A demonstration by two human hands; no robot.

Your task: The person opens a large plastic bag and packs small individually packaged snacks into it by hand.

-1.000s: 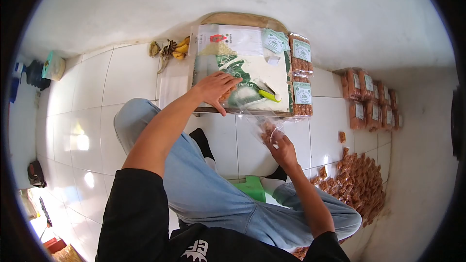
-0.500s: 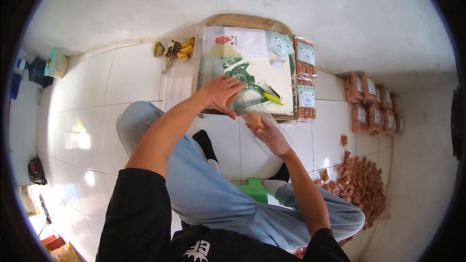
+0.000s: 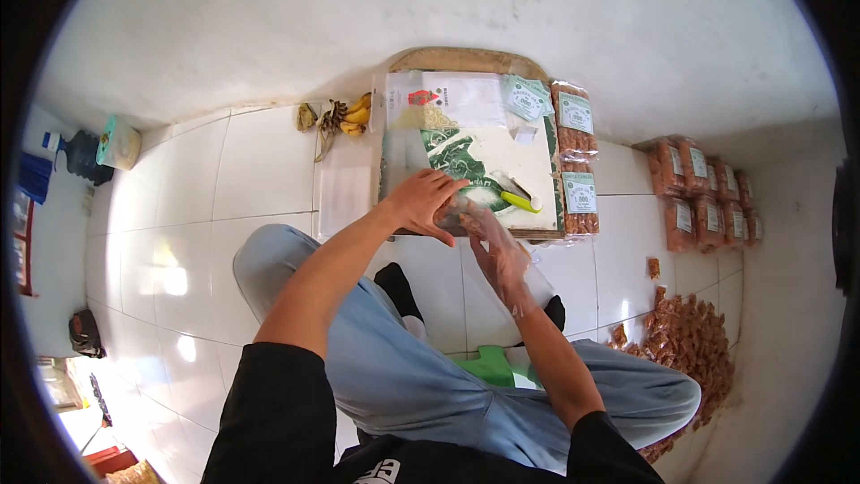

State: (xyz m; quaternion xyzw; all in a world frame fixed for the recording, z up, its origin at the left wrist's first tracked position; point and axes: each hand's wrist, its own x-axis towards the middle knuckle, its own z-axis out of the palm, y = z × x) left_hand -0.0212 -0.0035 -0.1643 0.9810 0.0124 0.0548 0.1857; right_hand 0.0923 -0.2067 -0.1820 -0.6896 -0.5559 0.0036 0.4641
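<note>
A clear plastic bag (image 3: 514, 260) wraps my right hand (image 3: 498, 255) and reaches down over its wrist. Inside it, my right fingers close round small brown snack packets (image 3: 468, 218), partly blurred by the film. My left hand (image 3: 421, 203) curves palm-in beside them at the board's near edge, thumb below and fingers above, with a brown packet partly hidden in its grasp. Just right of the hands, a yellow-green-handled cutting tool (image 3: 520, 202) lies on the white and green board (image 3: 528, 161).
Bananas (image 3: 356, 115) lie left of the board. Labelled snack packs (image 3: 580, 193) line its right edge, near loose labels (image 3: 527, 97). Filled bags (image 3: 694, 170) stand by the right wall, above a heap of small packets (image 3: 685, 350). A green object (image 3: 491, 366) lies between my legs.
My right hand has turned upward and moved closer to my left, and the plastic now covers its wrist. The whole view has shifted slightly.
</note>
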